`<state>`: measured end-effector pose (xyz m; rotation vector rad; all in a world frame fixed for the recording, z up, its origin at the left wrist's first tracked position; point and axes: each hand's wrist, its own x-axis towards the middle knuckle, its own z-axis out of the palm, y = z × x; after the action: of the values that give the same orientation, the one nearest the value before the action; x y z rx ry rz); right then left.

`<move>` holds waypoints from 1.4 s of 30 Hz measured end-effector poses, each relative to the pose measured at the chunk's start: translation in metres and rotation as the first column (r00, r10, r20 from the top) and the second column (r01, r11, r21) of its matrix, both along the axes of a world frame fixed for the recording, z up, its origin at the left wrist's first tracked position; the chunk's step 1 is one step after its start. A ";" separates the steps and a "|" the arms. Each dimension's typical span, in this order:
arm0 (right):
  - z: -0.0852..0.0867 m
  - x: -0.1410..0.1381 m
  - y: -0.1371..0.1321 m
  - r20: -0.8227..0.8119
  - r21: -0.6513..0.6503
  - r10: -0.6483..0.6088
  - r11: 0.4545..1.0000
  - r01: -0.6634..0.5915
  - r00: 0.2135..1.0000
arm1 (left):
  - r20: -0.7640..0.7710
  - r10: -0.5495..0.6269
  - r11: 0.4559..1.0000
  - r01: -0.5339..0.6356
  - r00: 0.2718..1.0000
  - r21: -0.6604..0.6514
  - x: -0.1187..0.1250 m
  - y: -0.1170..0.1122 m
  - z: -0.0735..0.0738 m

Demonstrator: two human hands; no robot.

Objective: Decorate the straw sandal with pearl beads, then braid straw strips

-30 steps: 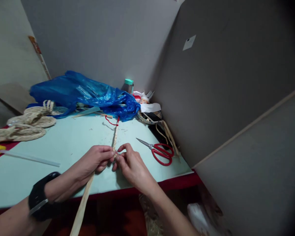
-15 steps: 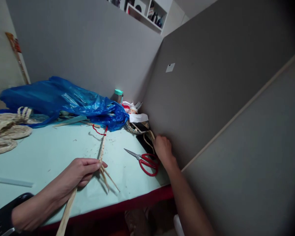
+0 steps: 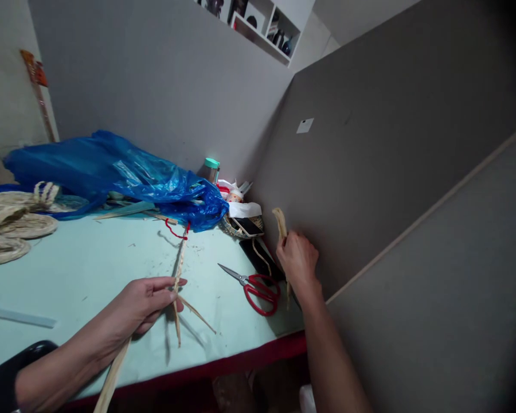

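Observation:
My left hand (image 3: pixel 144 304) pinches a thin braid of dried straw strips (image 3: pixel 178 269) over the pale green table top (image 3: pixel 90 269). The braid runs away from me to a red string (image 3: pixel 175 230) near the blue bag. Loose strip ends splay out below my fingers, and a wide flat strip (image 3: pixel 112 376) trails down past the table edge. My right hand (image 3: pixel 298 261) is closed round a pale dried strip (image 3: pixel 280 225), lifted beside the grey partition. Red-handled scissors (image 3: pixel 255 285) lie on the table just left of that hand.
A crumpled blue plastic bag (image 3: pixel 112 175) lies at the back. Coiled straw braids (image 3: pixel 8 221) sit at the far left. A teal-capped jar (image 3: pixel 210 168), a small basket with a phone (image 3: pixel 246 225) and oddments crowd the corner. Grey partition (image 3: pixel 391 172) walls the right side.
My right hand let go of the braid, reached to the right corner, and has now lifted a dried strip upward. My left hand kept its hold on the braid.

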<state>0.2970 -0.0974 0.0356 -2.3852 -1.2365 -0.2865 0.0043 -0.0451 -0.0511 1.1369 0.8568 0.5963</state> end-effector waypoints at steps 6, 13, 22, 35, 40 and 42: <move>-0.015 -0.043 -0.011 -0.477 0.098 0.466 0.870 -0.482 0.745 | 0.019 0.034 0.994 -0.036 0.999 0.101 0.001 -0.010 0.015; -0.060 -0.108 -0.010 -0.865 0.345 0.492 0.729 -0.592 0.101 | 0.015 0.018 0.998 -0.019 1.000 0.058 0.002 -0.012 0.016; -0.070 -0.127 0.000 -0.721 0.318 0.608 0.716 -0.621 0.333 | 0.052 -0.013 0.998 0.010 0.999 0.064 0.000 -0.012 0.013; -0.055 -0.104 -0.008 -0.801 0.440 0.574 0.755 -0.486 0.166 | 0.018 0.026 0.998 -0.027 0.999 0.049 0.001 -0.009 0.012; -0.049 -0.100 -0.012 -0.803 0.477 0.570 0.789 -0.386 0.173 | 0.008 0.039 0.998 -0.039 0.999 0.054 0.002 -0.008 0.010; -0.051 -0.102 -0.011 -0.792 0.435 0.554 0.807 -0.399 0.256 | 0.004 0.040 0.998 -0.040 0.999 0.056 0.002 -0.008 0.010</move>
<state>0.1949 -0.1082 -0.0150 -1.4108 -1.1818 0.9856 0.0059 -0.0526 -0.0416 1.1713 0.8662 0.6583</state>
